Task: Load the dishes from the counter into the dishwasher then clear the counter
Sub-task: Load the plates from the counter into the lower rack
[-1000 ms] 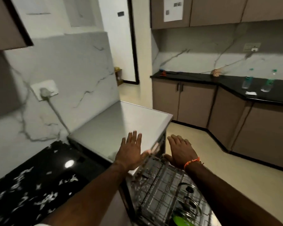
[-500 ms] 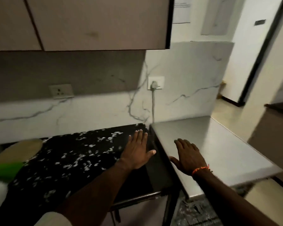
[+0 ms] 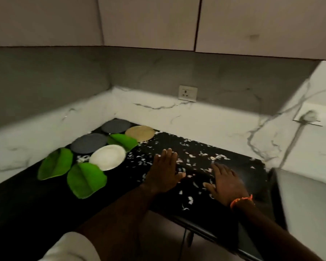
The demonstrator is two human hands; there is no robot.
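Black speckled counter (image 3: 205, 153) is running across the middle of the frame, backed by white veined wall panels and overhung by pale cupboards along the top. Both hands are reaching out over it near the centre, palms down. The left hand (image 3: 165, 171) is spreading flat with its fingers straight and close together, holding nothing. The right hand (image 3: 226, 183), wearing an orange thread at the wrist, is lying just to its right, fingers likewise straight and empty.

Well apart from the fingertips, toward the left of the frame, the dishes are sitting in the counter's corner. Nearest the left hand is the white plate (image 3: 108, 156). Behind it are lying two grey plates (image 3: 88, 143) (image 3: 116, 126) and a tan plate (image 3: 140, 133). Three green leaf-shaped plates (image 3: 55, 163) (image 3: 86, 179) (image 3: 123, 141) are resting among them, some overlapping their neighbours' edges. A wall socket (image 3: 187, 93) is sitting in the upper middle.
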